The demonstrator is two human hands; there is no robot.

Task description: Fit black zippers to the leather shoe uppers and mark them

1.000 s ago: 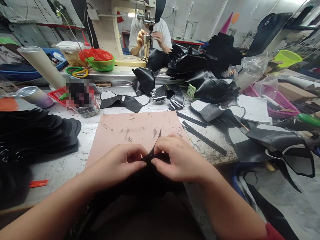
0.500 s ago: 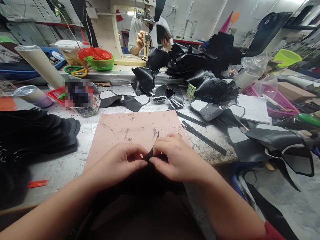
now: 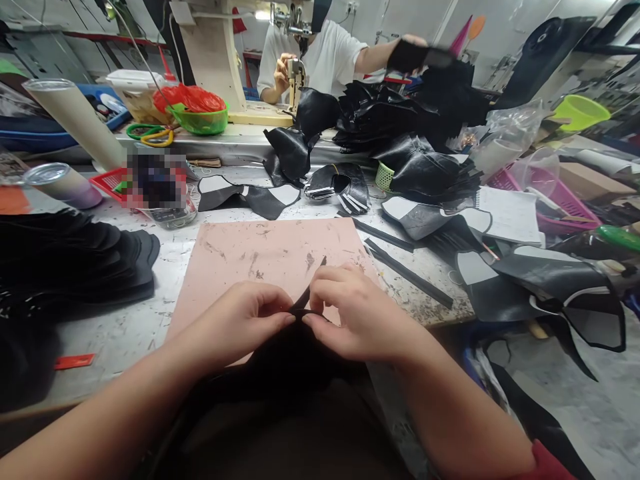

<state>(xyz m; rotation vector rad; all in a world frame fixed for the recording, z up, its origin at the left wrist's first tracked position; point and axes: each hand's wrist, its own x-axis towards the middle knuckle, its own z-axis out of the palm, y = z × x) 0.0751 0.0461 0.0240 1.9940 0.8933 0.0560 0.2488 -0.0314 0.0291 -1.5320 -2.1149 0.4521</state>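
My left hand (image 3: 254,311) pinches the edge of a black leather-like piece (image 3: 295,340) between thumb and fingers. Close beside it, my right hand (image 3: 347,308) grips the same edge, fingers curled and thumb underneath. A narrow dark strip (image 3: 305,297) sticks up between the two hands, its tip rising past the right fingers. The lower part of the black piece blends into my dark clothing, so its outline is hard to make out. Beneath and beyond the hands lies a scuffed pink board (image 3: 270,250) on the white table.
Stacked black pieces (image 3: 95,260) lie on the left. Two dark strips (image 3: 410,273) and grey-black cut parts (image 3: 480,287) are at right. Behind stand a sewing machine (image 3: 215,60), a green basket with a red bag (image 3: 200,120) and scissors (image 3: 150,135). A co-worker (image 3: 335,60) sits opposite.
My hands stay close together on the edge, with the strip shifted slightly right and more of it showing. The co-worker's arm has swung out to the right with a dark piece.
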